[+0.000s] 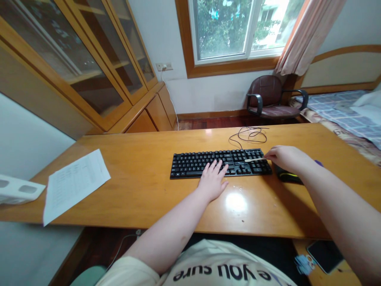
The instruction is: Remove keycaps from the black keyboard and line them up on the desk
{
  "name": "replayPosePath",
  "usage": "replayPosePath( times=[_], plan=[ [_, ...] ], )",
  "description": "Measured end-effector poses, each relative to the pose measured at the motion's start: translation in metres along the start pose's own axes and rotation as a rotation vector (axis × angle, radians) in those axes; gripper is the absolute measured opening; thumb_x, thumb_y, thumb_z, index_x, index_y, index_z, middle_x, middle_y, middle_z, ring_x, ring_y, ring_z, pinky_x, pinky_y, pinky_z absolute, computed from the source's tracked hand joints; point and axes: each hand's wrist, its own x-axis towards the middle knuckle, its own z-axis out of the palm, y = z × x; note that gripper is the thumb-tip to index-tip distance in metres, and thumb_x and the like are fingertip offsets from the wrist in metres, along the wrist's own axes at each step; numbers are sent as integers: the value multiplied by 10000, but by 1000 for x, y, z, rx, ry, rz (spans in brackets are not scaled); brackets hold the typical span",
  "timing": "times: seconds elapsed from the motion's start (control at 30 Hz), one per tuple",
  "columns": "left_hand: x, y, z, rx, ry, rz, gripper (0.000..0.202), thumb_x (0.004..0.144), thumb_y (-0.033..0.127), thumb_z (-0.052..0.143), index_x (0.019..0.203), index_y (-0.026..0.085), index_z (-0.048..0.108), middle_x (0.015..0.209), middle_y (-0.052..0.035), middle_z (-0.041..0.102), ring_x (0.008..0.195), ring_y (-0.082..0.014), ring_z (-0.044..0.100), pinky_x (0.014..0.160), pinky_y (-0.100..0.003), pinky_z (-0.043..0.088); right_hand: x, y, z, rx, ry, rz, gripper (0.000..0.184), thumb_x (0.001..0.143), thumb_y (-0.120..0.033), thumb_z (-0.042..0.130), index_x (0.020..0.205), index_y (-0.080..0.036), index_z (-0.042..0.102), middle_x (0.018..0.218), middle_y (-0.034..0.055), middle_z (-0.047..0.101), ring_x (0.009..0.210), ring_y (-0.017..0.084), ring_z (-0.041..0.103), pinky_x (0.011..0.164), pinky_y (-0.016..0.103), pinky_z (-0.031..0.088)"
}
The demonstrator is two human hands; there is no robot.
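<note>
A black keyboard (pixel 193 167) lies on the wooden desk, its cable coiled behind it. My left hand (pixel 211 182) rests with spread fingers on its lower middle keys and front edge. At the keyboard's right end, my right hand (pixel 281 155) pinches a thin, pale cotton swab (pixel 255 159) between its fingertips. The swab points left, its white tip over the keys left of the number pad; whether it touches them I cannot tell. My right forearm partly hides a black and yellow item (pixel 288 176) beside the keyboard.
The keyboard cable (pixel 251 135) loops near the far edge of the desk (pixel 133 178). Printed paper (pixel 76 182) lies at the left, near a white object (pixel 20 190). Below right are a phone (pixel 324 256) and scissors (pixel 310 261). A chair (pixel 268 97) stands beyond the desk.
</note>
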Motion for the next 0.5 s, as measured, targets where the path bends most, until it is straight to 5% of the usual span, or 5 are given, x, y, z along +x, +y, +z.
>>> replayPosePath(
  times=[0.2, 0.5],
  plan=[
    [0, -1, 1, 1, -2, -2, 644, 838, 485, 477, 1405, 240, 296, 1487, -84, 278, 1366, -268, 215, 1105, -466, 173, 4, -7, -7, 93, -14, -41, 265, 809, -356, 494, 857, -256, 735, 905, 23, 717, 818, 207, 637, 705, 276, 451],
    [0, -2, 2, 4, 14, 1, 637, 841, 492, 470, 1403, 246, 299, 1484, -79, 287, 1365, -265, 216, 1107, -463, 175, 15, -19, 21, 69, 50, -116, 244, 809, -333, 501, 830, -279, 738, 860, 14, 721, 790, 191, 646, 715, 260, 457]
  ],
)
